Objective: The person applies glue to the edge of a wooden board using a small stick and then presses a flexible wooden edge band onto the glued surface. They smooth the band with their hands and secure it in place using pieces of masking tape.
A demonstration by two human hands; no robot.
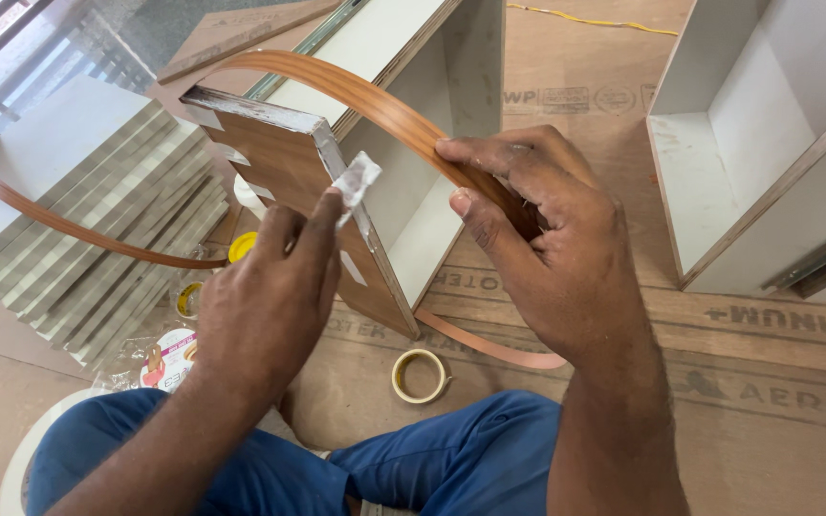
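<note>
A drawer box (pixel 279 162) with a wood-grain front and white inside stands tilted on the floor in front of me. My left hand (pixel 270 296) presses a small white cloth or paper scrap (pixel 356 183) against the grey glued top edge (pixel 336 158) of its front panel. My right hand (pixel 537 239) grips a long wood-coloured edge-banding strip (pixel 356 91), which arcs over the drawer, loops out to the far left and trails under my right palm.
A roll of tape (pixel 420 375) lies on the floor between my blue-trousered knees. A yellow-lidded container (pixel 241 247) and a small tin (pixel 186 299) sit at left beside stacked grey-and-white panels (pixel 117 220). Another white drawer box (pixel 767 143) stands at right on brown board.
</note>
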